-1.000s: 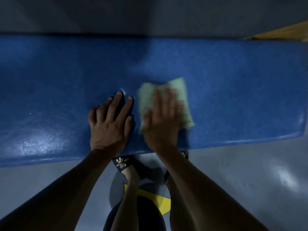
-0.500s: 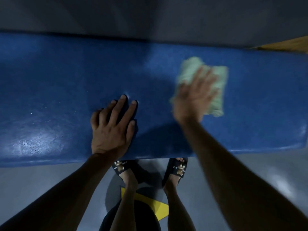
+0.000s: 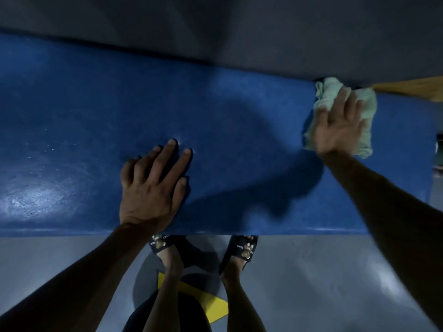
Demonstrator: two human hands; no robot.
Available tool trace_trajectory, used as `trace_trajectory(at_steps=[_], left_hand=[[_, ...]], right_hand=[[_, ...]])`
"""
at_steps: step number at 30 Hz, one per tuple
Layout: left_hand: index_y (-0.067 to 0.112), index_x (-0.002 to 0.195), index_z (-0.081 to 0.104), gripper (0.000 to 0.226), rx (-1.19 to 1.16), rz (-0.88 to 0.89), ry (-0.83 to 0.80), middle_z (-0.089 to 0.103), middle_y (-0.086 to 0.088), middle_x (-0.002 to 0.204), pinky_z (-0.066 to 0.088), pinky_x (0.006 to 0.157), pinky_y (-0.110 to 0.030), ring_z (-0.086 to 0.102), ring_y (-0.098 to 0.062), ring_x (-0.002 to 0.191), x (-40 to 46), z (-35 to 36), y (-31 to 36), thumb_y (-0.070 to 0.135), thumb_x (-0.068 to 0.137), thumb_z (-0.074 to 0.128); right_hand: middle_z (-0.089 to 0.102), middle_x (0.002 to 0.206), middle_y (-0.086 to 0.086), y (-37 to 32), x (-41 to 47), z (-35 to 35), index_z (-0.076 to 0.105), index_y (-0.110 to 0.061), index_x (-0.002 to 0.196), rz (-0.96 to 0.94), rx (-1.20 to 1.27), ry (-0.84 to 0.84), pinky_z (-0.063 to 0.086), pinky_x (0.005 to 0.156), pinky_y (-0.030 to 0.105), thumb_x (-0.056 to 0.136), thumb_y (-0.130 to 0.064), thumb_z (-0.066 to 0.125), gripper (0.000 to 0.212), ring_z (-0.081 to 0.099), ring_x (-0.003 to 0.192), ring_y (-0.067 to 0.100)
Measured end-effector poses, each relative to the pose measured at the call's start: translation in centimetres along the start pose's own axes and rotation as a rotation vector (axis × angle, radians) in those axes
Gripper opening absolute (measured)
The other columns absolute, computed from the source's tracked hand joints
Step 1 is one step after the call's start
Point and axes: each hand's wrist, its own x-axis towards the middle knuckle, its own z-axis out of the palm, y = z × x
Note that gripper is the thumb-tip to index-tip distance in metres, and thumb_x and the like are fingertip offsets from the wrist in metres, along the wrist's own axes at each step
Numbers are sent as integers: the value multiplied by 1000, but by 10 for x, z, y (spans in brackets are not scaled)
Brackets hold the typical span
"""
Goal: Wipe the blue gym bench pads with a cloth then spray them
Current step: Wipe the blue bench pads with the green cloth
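Note:
A long blue bench pad (image 3: pixel 239 130) runs across the view from left to right. My left hand (image 3: pixel 153 188) lies flat on it near the front edge, fingers spread. My right hand (image 3: pixel 340 125) presses a pale green cloth (image 3: pixel 323 97) onto the pad's far right part, close to the back edge, with straight fingers. The cloth bunches out around the hand on the left, top and right. No spray bottle is in view.
A grey floor (image 3: pixel 311 283) lies in front of the bench, with my feet in dark slides (image 3: pixel 242 248) under its front edge. A yellow shape (image 3: pixel 206 298) lies on the floor. A brown wooden surface (image 3: pixel 412 88) shows beyond the pad at the far right.
My right hand has swept the cloth from the middle of the pad, beside my left hand, to the far right and toward the back edge. My left hand has stayed in place.

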Motion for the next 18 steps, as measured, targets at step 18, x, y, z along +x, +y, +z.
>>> trace_trajectory(at_steps=[18], left_hand=[[32,156,35,56,-10,18,66,33,-4,163,26,109,-56,34,-35,138,-1,4,-1,46,102,33]], right_hand=[[30,164,14,29,-1,-1,29,-12,159,-338,72,80,25,122,55,107,-45,24,62,28,152,33]])
